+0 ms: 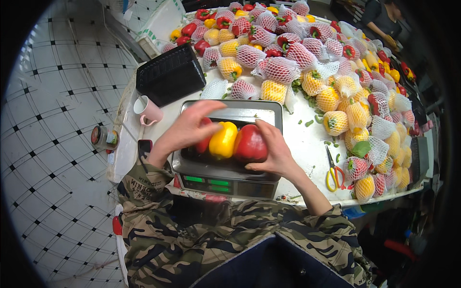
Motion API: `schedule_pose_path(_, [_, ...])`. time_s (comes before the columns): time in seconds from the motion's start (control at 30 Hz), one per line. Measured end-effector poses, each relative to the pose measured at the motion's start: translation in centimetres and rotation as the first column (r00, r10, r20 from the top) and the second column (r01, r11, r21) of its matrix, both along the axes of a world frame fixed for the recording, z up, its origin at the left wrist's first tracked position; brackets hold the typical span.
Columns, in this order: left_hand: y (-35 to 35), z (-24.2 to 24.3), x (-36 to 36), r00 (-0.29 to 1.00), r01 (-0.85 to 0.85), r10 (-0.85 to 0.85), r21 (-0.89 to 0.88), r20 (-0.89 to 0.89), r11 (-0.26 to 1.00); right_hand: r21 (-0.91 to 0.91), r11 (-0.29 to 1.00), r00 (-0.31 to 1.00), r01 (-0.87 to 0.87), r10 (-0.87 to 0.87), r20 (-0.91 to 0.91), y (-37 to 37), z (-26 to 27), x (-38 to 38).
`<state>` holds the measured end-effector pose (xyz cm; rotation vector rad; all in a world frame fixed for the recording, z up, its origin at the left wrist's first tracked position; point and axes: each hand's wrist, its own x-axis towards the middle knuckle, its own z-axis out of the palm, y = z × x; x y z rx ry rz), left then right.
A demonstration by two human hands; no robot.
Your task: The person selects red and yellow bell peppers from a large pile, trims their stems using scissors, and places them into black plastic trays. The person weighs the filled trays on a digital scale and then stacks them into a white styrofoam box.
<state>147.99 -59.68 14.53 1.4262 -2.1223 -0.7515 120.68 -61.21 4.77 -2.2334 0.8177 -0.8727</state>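
A yellow bell pepper (223,140) stands between a red bell pepper (251,144) on the right and another red one (204,136) on the left, in a black tray (194,155) on a digital scale (230,183). My right hand (273,149) is closed around the right side of the right red pepper. My left hand (191,126), slightly blurred, is curved over the left red pepper, partly hiding it; whether it grips the pepper is unclear. The scale's display glows green.
Many red and yellow peppers in foam nets (281,70) heap across the back and right. Scissors (331,172) lie right of the scale. At left are a pink mug (148,110), a stack of black trays (171,73) and a glass jar (104,137). A person (381,21) stands at upper right.
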Motion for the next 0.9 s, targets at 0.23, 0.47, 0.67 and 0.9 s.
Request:
schedule_pose_path(0.23, [3.8, -5.2, 8.9, 0.838, -0.434, 0.516, 0.36, -0.175, 0.826, 0.632, 0.772, 0.955, 0.068, -0.234, 0.182, 1.3, -1.1, -2.5])
schedule_pose_path(0.47, [4.9, -7.2, 6.8, 0.806, -0.411, 0.567, 0.528, -0.17, 0.743, 0.594, 0.793, 0.991, 0.134, -0.103, -0.086, 1.5, 1.0, -1.1])
schedule_pose_path(0.67, [4.6, -7.0, 4.5, 0.793, -0.415, 0.531, 0.375, -0.299, 0.829, 0.414, 0.893, 0.981, 0.177, -0.192, -0.005, 2.1, -1.1, -1.1])
schedule_pose_path(0.9, [6.8, -6.1, 2.3, 0.889, -0.456, 0.436, -0.329, -0.138, 0.827, 0.075, 0.974, 0.948, 0.212, -0.224, 0.226, 3.4, -1.0, -2.0])
